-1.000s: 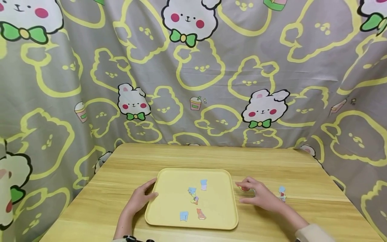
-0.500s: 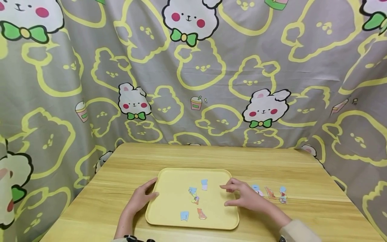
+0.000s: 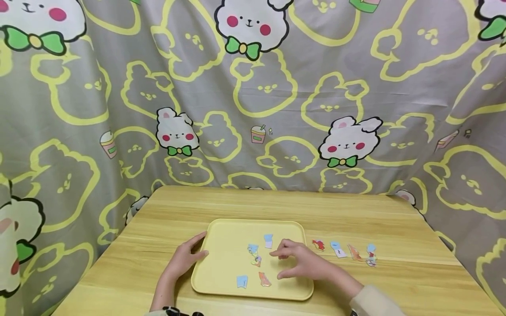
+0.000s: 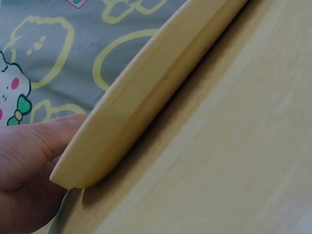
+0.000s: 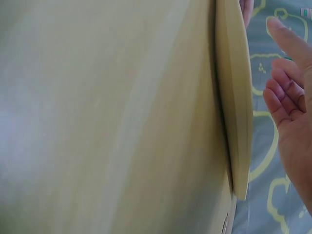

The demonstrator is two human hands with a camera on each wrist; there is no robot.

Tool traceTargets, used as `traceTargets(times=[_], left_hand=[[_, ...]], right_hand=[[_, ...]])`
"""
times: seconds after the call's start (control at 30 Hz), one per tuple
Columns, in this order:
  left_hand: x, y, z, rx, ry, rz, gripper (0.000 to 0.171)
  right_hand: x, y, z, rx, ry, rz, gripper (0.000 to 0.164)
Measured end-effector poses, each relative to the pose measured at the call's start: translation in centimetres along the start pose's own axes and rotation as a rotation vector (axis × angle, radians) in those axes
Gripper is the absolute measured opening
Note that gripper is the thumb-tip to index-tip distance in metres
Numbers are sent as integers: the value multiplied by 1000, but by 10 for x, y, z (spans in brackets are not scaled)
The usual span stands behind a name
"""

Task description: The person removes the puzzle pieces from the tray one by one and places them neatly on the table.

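A yellow tray point(image 3: 221, 285) lies on the wooden table. My left hand point(image 3: 186, 259) holds its left edge, thumb over the rim; in the left wrist view that hand point(image 4: 29, 165) reaches behind the tray wall point(image 4: 122, 102). Over the tray's right half hovers my right hand point(image 3: 302, 263), fingers and thumb spread apart, nothing between them; the right wrist view shows this hand point(image 5: 295, 112) with bent fingers and no object. Small flat cut-out pieces lie in the tray: a blue-and-lilac one point(image 3: 268, 240), a multicoloured cluster point(image 3: 254, 254), a blue one point(image 3: 242, 281) and an orange one point(image 3: 264, 279).
Right of the tray, a row of similar pieces lies on the table: a red one point(image 3: 318, 245), a blue-and-lilac one point(image 3: 337, 249), an orange one point(image 3: 354, 253) and a multicoloured one point(image 3: 371, 254). A patterned grey curtain point(image 3: 276, 131) hangs behind the table.
My right hand has moved left, from beside the red piece on the table to over the tray. The red piece shows uncovered now. My left hand has stayed at the tray edge.
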State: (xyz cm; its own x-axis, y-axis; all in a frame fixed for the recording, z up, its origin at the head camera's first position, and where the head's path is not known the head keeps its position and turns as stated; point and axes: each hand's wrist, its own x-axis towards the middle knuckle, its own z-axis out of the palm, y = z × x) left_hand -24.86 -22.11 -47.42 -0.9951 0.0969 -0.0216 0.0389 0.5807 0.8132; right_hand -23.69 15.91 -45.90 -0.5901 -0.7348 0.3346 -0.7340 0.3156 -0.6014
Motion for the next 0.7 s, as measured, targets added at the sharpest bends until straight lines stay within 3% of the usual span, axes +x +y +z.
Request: traceTargets(times=[0.7], left_hand=[[-2, 1, -1, 12, -2, 4, 64]], right_hand=[[20, -9, 16, -161, -175, -111, 45]])
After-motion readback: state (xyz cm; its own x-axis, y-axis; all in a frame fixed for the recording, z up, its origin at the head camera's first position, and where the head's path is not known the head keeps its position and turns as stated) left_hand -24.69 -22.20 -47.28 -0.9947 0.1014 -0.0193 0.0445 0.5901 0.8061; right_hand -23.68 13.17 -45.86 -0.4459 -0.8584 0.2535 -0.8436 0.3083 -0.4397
